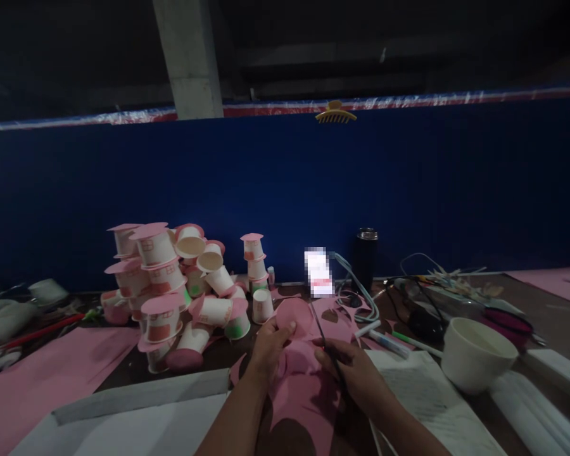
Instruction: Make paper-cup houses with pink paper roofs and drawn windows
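My left hand (270,351) pinches a round piece of pink paper (295,316) between thumb and fingers. In my right hand (356,370) are dark scissors (322,329), their thin blade pointing up beside the paper disc's right edge. The fingers partly hide their handles. Below and between both hands lies pink paper with round cut-outs (304,396), reaching toward the front edge. More pink offcuts (335,320) lie just beyond my right hand.
Left stand several stacked paper cups (164,316) with pink paper tops; others lie tipped over. A phone (319,272), a dark bottle (365,259) and a cable stand behind. On the right are a cream cup (477,354), markers (389,344) and a paper sheet (427,392). A white box (142,411) lies front left.
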`<state>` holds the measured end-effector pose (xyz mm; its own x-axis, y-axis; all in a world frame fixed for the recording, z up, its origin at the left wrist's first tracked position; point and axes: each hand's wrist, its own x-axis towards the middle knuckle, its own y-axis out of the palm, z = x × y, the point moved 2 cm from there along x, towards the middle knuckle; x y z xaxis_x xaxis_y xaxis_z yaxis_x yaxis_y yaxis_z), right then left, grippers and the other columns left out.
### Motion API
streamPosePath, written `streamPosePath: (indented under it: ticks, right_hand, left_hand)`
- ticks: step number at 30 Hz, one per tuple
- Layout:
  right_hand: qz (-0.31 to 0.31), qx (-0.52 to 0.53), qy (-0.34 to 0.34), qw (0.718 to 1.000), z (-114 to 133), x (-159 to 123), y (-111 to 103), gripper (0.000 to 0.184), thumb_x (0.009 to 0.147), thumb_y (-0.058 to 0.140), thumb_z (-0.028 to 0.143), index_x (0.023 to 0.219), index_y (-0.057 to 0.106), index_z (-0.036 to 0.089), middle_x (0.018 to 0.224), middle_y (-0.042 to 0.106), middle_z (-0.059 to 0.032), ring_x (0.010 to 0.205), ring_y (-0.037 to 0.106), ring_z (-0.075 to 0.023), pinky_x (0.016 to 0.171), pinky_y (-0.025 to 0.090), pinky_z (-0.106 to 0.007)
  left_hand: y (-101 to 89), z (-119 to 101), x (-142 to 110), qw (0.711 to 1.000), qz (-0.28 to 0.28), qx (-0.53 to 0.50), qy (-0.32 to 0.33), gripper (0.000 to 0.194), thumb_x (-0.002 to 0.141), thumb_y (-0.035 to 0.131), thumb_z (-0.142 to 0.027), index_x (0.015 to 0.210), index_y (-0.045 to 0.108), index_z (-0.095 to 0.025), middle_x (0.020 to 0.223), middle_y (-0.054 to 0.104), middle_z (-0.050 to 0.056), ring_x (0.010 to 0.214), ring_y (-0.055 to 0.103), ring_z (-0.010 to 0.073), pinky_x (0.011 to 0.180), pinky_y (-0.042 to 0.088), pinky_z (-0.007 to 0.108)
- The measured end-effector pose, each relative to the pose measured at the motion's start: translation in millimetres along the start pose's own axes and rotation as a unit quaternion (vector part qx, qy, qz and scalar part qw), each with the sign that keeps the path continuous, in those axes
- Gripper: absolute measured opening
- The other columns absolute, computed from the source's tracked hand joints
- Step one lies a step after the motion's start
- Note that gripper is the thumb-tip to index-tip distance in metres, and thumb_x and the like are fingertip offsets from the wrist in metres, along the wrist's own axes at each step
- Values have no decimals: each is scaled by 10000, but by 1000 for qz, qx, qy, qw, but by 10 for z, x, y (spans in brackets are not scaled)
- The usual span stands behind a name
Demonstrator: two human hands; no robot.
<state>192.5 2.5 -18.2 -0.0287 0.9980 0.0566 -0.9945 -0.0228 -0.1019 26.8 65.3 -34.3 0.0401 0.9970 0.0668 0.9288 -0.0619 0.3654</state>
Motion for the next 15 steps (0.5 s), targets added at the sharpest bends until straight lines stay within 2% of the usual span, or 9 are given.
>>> streamPosePath:
  ticks: [4, 9, 15]
  right_hand:
    - [0, 11, -3, 1000, 19, 0, -7, 412, 671, 735, 358, 1030, 718, 157, 725, 664, -17, 743, 599, -183, 661, 467, -261]
    - [5, 26, 9, 1000, -13, 15, -15, 431, 707, 706, 383, 1065, 699, 143, 694, 654, -12, 660, 596, -161, 591, 450, -249]
    - [12, 26, 12, 1000, -80, 42, -25, 424, 718, 708, 406, 1055, 703, 150, 709, 653, -6, 662, 574, -136, 586, 420, -221]
  left_hand:
    - [-9, -17, 3, 1000, -9, 6, 4, 320, 589, 780, -360, 770, 666, -122, 646, 613, 3, 561, 492, 92, 567, 381, 212]
    - [-28, -9, 16, 999, -17, 11, 24, 301, 599, 776, -379, 705, 646, -128, 594, 568, -18, 540, 451, 81, 547, 353, 204]
    - [-32, 9, 17, 1000, -14, 15, 24, 335, 593, 776, -406, 749, 656, -135, 624, 586, -9, 556, 466, 90, 563, 369, 216]
